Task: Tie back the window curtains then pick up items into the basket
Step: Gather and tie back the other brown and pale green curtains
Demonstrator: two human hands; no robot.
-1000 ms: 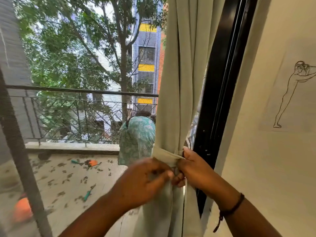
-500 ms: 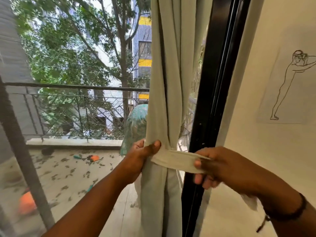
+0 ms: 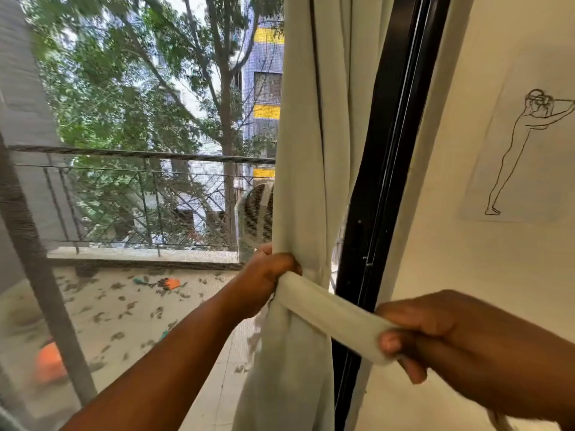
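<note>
Tieback (image 3: 333,312) slanting down-right, right hand (image 3: 451,346) pinching its end, left hand (image 3: 267,275) gripping upright curtain (image 3: 311,150)

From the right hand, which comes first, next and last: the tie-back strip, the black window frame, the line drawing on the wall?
1. Tie-back strip: pinched in the right hand itself.
2. Black window frame: just left of the hand, behind the strip.
3. Line drawing: up on the wall, upper right.
</note>
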